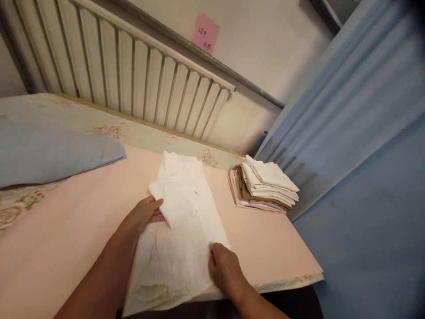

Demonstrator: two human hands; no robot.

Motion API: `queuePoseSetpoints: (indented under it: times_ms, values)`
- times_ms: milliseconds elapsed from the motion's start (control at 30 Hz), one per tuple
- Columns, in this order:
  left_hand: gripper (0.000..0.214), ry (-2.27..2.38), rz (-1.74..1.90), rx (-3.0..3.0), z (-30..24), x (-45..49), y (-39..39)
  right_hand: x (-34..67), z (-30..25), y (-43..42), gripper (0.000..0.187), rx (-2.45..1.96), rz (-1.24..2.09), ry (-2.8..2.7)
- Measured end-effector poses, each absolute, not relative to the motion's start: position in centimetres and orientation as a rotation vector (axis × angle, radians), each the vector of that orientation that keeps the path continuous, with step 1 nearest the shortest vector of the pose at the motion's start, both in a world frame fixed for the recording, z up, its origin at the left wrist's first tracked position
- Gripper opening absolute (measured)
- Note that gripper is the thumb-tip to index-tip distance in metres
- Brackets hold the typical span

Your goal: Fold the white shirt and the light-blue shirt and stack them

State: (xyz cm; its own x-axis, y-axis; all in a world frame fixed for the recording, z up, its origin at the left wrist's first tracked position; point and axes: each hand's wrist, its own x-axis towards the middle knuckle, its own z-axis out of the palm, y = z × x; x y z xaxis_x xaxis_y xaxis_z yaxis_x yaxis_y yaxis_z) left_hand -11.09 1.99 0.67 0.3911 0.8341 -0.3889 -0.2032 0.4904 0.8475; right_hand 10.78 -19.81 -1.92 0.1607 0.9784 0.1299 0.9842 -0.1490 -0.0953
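White cotton garment [186, 221] lies flat on the pink sheet [83, 212], centre near. Left hand [146, 215]: grip closed on the garment's folded-over part. Right hand [226, 268]: fingers curled at its near right edge (pinching or only pressing, cannot tell). Stack of folded white, tan and pink cloths [265, 186] lies far right, apart.

Single head-worn view, forward and down, close over the white garment [186, 208]

Two hands, the left hand [146, 215] and the right hand [226, 268]. One white garment [186, 208], one stack of folded clothes [265, 186] far right, one blue pillow [49, 153] left, one pink note [205, 33], one radiator [133, 75].
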Motion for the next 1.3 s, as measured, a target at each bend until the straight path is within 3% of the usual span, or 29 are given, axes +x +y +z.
queuePoseSetpoints:
  times_ms: [167, 333, 500, 700, 933, 1300]
  values:
    - [0.021, 0.927, 0.792, 0.803, 0.7, -10.7, 2.1, 11.5, -0.8, -19.0, 0.022, -2.221, 0.316, -1.662]
    - [0.034, 0.855, 0.882, 0.788, 1.0, -10.5, 1.8, 11.2, 0.2, -17.7, 0.026, -2.139, 0.566, -1.430]
    - [0.045, 0.749, 0.902, 0.773, 0.6, -10.3, 1.8, 10.6, -0.5, -16.8, 0.026, -2.155, 0.702, -1.363]
    - [0.040, 0.665, 0.970, 0.724, 0.1, -9.7, 1.9, 11.0, -1.1, -17.4, 0.026, -2.152, 0.773, -1.403]
    - [0.037, 0.723, 0.982, 0.698, 0.4, -9.6, 1.6, 13.0, 0.6, -15.4, 0.009, -1.959, 1.107, -1.592]
    - [0.045, 0.696, 1.010, 0.639, -0.4, -9.7, 1.9, 15.3, 0.5, 0.7, 0.018, -2.171, 0.404, -1.565]
